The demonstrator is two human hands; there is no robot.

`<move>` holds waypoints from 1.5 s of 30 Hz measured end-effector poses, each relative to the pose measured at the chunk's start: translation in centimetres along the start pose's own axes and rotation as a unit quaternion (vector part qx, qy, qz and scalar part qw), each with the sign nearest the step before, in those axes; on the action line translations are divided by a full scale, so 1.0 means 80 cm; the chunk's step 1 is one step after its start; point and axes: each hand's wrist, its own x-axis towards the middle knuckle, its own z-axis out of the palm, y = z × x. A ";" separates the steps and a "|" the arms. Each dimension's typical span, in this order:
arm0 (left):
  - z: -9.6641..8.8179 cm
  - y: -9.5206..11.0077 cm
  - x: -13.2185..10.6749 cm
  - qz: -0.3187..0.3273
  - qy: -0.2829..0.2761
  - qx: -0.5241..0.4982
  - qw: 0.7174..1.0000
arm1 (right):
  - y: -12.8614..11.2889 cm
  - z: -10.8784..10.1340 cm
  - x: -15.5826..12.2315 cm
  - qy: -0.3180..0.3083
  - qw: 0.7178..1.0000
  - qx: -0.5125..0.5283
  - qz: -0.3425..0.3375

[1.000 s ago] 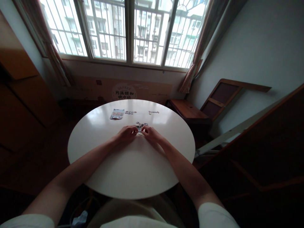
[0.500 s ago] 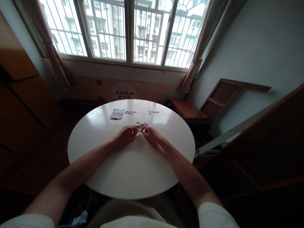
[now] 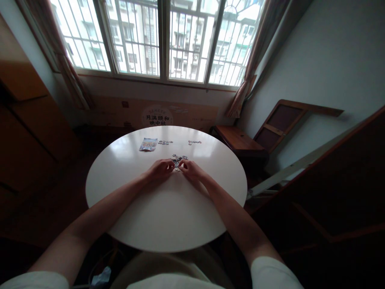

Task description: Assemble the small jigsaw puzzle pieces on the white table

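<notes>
A small heap of jigsaw pieces [image 3: 179, 157] lies near the middle of the round white table [image 3: 168, 216]. At its left side, my left hand [image 3: 163, 166] is closed, thumb and fingers pinched at the edge of the heap. From the right, my right hand [image 3: 189, 167] curls inward, its fingertips pinched close to those of the left. Both pinches meet at pale jigsaw pieces, whose outlines are too small to make out and partly hidden by the fingers. A few loose pieces lie just below the fingertips.
Farther back sit a joined cluster of pieces [image 3: 165, 142], a short row of pieces [image 3: 195, 142] and a colourful packet [image 3: 148, 144]. Beyond the table's right edge stands a wooden bench [image 3: 239, 138]. A barred window and a printed box panel [image 3: 192, 112] are behind.
</notes>
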 end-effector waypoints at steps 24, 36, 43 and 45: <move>-0.003 0.005 0.001 -0.007 -0.002 -0.010 1.000 | 0.001 0.002 0.000 0.003 1.000 -0.002 0.003; -0.001 0.001 0.000 0.003 -0.001 0.002 1.000 | 0.001 0.001 -0.001 0.001 1.000 0.002 0.002; -0.001 0.001 0.000 0.001 -0.006 0.001 1.000 | 0.000 0.000 -0.001 -0.001 1.000 0.004 -0.001; -0.002 0.002 0.000 0.002 -0.008 0.001 1.000 | 0.000 0.000 -0.001 0.000 1.000 -0.002 0.002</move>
